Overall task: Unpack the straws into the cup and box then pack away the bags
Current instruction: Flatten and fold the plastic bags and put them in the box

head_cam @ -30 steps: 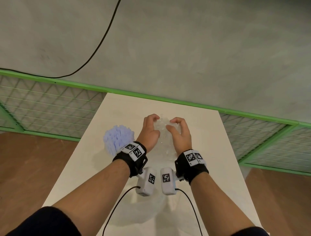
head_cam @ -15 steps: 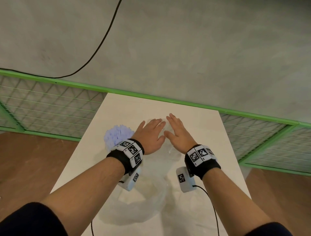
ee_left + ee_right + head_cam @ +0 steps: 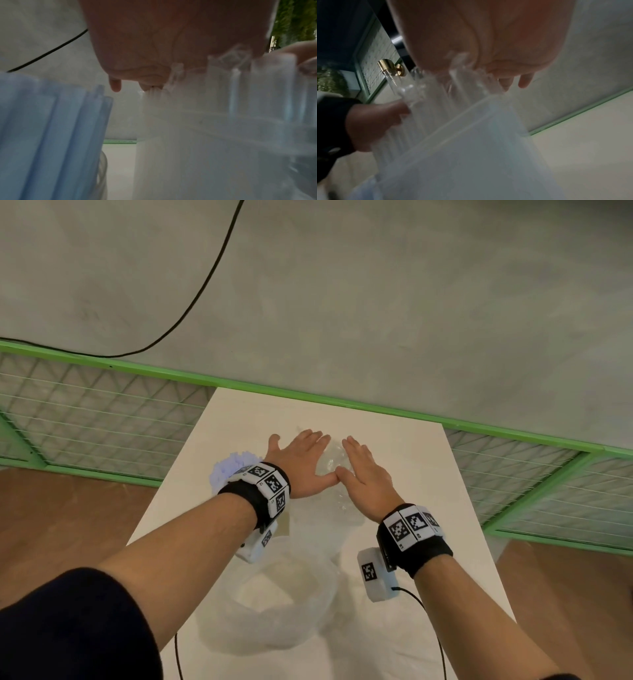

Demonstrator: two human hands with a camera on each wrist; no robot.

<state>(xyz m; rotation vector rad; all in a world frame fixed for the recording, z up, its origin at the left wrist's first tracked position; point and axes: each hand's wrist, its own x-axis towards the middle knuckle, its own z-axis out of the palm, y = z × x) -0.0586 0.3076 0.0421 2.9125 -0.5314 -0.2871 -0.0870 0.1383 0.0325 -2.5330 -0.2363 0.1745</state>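
Clear straws (image 3: 330,462) stand upright in a translucent box (image 3: 471,148) at the middle of the white table (image 3: 428,474). My left hand (image 3: 301,463) and right hand (image 3: 363,474) lie flat, palms down, on the straw tops, thumbs touching. From below, the left wrist view shows the left palm (image 3: 154,47) pressing the clear straw ends (image 3: 240,81); the right palm (image 3: 488,40) does the same in the right wrist view. Blue straws (image 3: 227,467) stand in a cup to the left, partly hidden by my left wrist; they appear close up as blue straws (image 3: 51,128).
A crumpled clear plastic bag (image 3: 274,601) lies open on the table near me, under my forearms. A green-framed mesh fence (image 3: 102,419) runs behind and beside the table. A black cable (image 3: 205,285) crosses the grey floor beyond.
Both hands went from curled around the clear straw bundle to flat, fingers straight, on the straw tops. They have since spread slightly apart and pressed lower.
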